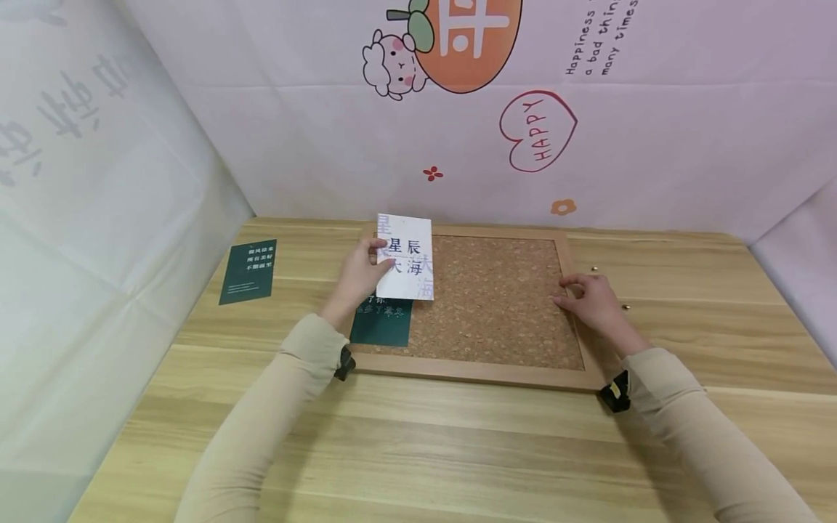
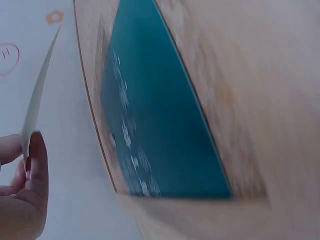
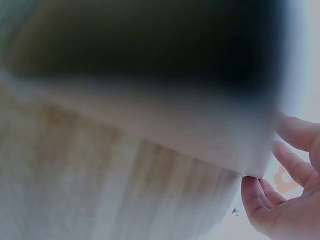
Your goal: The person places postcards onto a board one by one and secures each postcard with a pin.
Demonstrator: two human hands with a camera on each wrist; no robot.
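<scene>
My left hand (image 1: 362,274) pinches a white card (image 1: 418,229) with dark blue and pale purple Chinese characters. In the head view the card overlaps the left part of a wood-framed cork board (image 1: 497,305). A dark green card (image 1: 382,333) with white writing lies on the board's left side, its upper part hidden behind the white card. In the left wrist view the white card (image 2: 40,95) shows edge-on, held up off the green card (image 2: 155,115). My right hand (image 1: 593,301) grips the board's right frame, fingertips over the inner edge.
Another dark green card (image 1: 250,272) lies on the wooden table (image 1: 418,450), left of the board. Two small gold-coloured pins (image 1: 594,269) lie right of the board, close to the right hand. A white printed cloth (image 1: 314,145) hangs behind the table and at both sides.
</scene>
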